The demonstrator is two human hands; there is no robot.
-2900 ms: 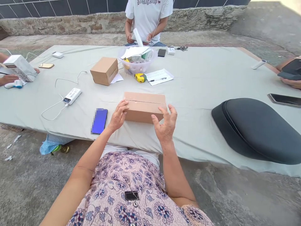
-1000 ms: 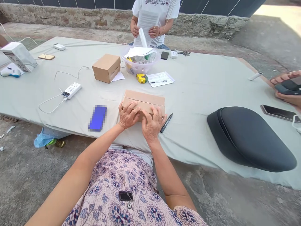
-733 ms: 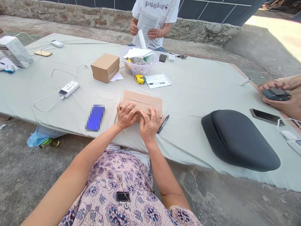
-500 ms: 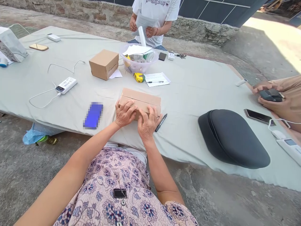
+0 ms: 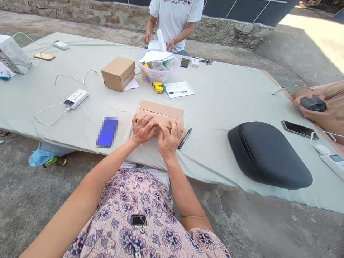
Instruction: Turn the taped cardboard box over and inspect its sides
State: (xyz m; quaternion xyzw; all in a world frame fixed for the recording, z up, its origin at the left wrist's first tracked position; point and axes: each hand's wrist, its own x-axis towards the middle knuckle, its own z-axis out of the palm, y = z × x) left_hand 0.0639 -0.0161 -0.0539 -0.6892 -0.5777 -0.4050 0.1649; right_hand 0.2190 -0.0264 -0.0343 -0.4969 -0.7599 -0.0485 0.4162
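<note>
A small brown cardboard box (image 5: 161, 108) sits near the front edge of the cloth-covered table. On its left near part, my left hand (image 5: 143, 128) rests with the fingers curved over the top. My right hand (image 5: 170, 138) grips the near right part, fingers bent over the edge and thumb pointing inward. The box's near side is mostly hidden by both hands. Just right of my right hand lies a black marker pen (image 5: 185, 138). To the left of the box is a phone-shaped blue pixelated patch (image 5: 107, 132).
Beyond the box are a yellow tape measure (image 5: 158, 87), a written sheet (image 5: 179, 89) with a pen, a second cardboard box (image 5: 118, 73) and a plastic basin (image 5: 157, 76). A black cushion-like object (image 5: 270, 154) lies right. A person stands opposite; another's hands hold a dark mouse-like object (image 5: 313, 104).
My hands stay on the box almost unmoved. Across the table, the person's hands have lowered with the sheet toward the table. The view has shifted slightly.
</note>
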